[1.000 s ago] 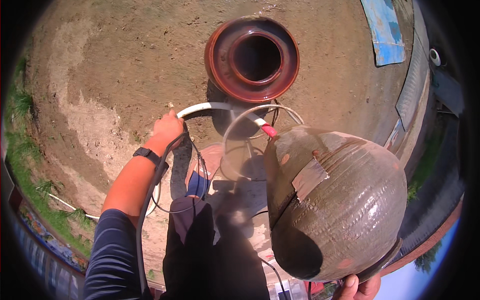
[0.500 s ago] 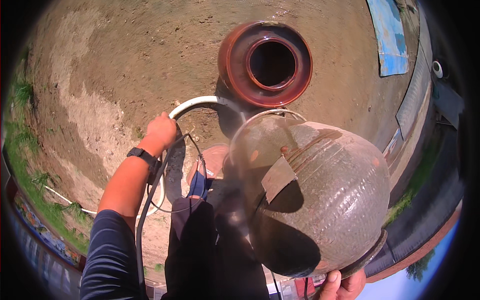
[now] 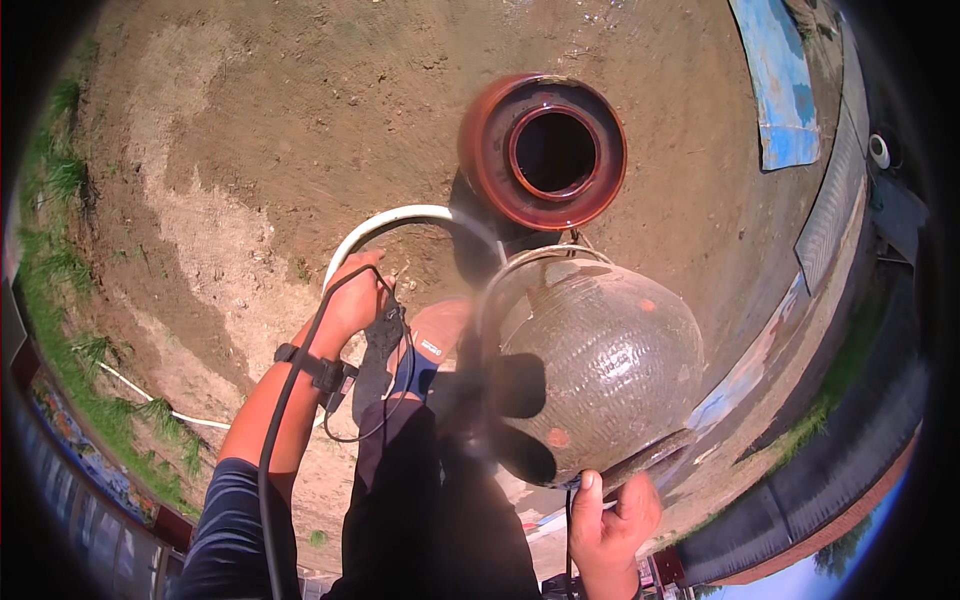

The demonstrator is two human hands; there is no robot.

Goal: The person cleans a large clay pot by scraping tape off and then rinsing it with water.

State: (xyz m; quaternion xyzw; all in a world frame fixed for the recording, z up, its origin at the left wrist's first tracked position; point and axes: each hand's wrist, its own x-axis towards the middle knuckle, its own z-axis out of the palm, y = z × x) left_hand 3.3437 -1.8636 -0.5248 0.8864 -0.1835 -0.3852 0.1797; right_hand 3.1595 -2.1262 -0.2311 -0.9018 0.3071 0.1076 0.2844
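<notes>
A large grey-brown clay jar (image 3: 625, 350) lies tilted in front of me to the right, wet and shiny on its bulging side. My right hand (image 3: 615, 525) grips the jar's near edge, thumb on top; the other fingers are partly hidden. My left hand (image 3: 358, 295) is closed around a white hose (image 3: 410, 213), which curves away toward the clay jar's far end. Just beyond stands a red-brown glazed jar (image 3: 482, 165), upright, its round dark mouth facing up.
A black cable (image 3: 272, 460) runs along my left forearm. My shoe (image 3: 440, 330) is on the dirt ground (image 3: 330, 130) between the hands. Blue sheet (image 3: 780, 90) and corrugated grey sheet (image 3: 832, 220) lie at the far right. Grass (image 3: 60, 250) edges the left.
The clay jar has turned and now looks smaller, and the dark square patch on its side is gone from sight. My right hand has moved left and farther forward; the left still holds the hose.
</notes>
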